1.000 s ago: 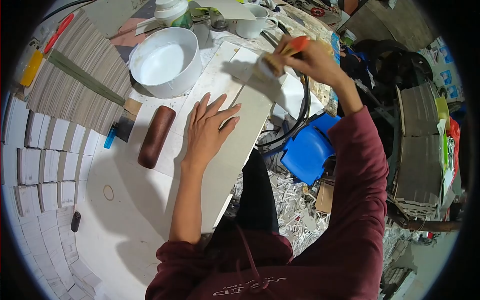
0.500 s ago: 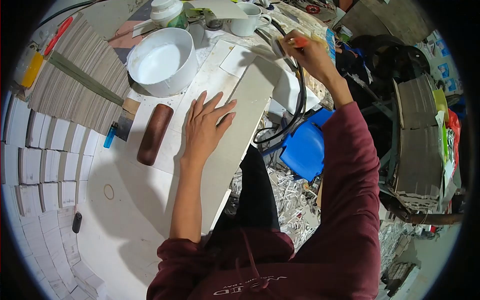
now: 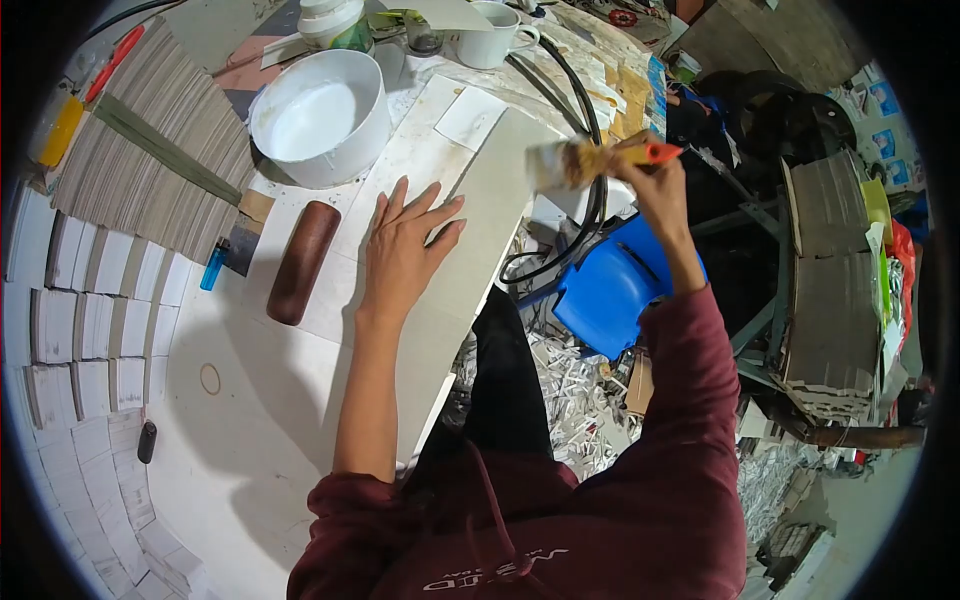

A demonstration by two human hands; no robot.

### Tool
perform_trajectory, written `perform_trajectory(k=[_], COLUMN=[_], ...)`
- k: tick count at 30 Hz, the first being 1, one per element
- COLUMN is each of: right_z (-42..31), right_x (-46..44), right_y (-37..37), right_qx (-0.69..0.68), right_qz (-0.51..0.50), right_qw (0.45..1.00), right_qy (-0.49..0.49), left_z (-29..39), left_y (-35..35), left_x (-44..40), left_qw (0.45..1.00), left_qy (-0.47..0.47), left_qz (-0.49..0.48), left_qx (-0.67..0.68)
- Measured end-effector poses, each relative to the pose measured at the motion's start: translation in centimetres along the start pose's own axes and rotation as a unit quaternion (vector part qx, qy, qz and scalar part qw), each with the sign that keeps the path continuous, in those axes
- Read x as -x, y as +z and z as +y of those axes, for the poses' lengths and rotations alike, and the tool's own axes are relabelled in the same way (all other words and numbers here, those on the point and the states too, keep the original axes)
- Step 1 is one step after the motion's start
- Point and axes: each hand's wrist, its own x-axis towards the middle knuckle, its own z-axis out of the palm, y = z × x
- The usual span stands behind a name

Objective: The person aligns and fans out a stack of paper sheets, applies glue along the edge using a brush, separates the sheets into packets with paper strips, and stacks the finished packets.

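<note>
My left hand lies flat with fingers spread, partly on a long grey board and partly on the white sheet beside it. My right hand grips a paintbrush by its orange-tipped handle. The bristles point left, over the board's right edge, and are blurred; I cannot tell whether they touch it. Left of my left hand rests a dark brown cylinder. Beyond it stands a white bowl with white material inside.
A white mug and a white jar stand at the back. Stacked boards and white blocks line the left. A black cable hangs by the table's right edge above a blue plastic seat. Paper scraps litter the floor.
My right hand has come nearer to me with the brush, which now points left over the board's edge. My left hand keeps its place on the board.
</note>
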Motion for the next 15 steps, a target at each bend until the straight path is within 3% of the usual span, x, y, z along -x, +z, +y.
perform_trajectory(k=[2,4,5,7,9,10,12,14,15], right_z=[-0.5,-2.2,-3.5,-6.6,-7.1,-8.3,-1.4,1.7,0.8], right_x=[-1.3,-1.4,-0.9,1.7,4.0,4.7,2.8,-0.2,-1.0], right_y=[-0.5,-0.3,-0.3,0.1,1.6,2.8,2.0,0.3,-0.3], right_qx=[0.025,-0.104,-0.105,-0.178,-0.118,-0.145,-0.060,-0.097,-0.085], right_qz=[0.113,0.160,0.158,0.027,-0.145,-0.189,-0.129,-0.014,0.028], right_qw=[0.993,0.982,0.982,0.983,0.982,0.969,0.988,0.994,0.995], right_qy=[0.015,0.003,0.003,0.033,-0.004,0.067,-0.063,0.041,0.045], left_z=[-0.1,-0.1,-0.1,-0.2,-0.2,-0.2,-0.1,-0.2,-0.3], left_y=[0.0,0.1,0.0,-0.1,-0.1,0.0,0.0,0.1,0.2], left_x=[-0.1,-0.1,-0.1,0.0,0.0,-0.2,0.0,0.0,0.1], left_qw=[1.000,1.000,1.000,1.000,1.000,1.000,1.000,1.000,1.000], left_qy=[0.003,-0.002,0.002,0.003,0.008,0.010,0.007,0.007,0.006], left_qz=[-0.001,0.001,0.000,-0.001,-0.004,-0.003,-0.001,0.004,0.005], left_qx=[-0.001,-0.002,-0.001,-0.001,-0.002,-0.002,-0.001,0.001,0.002])
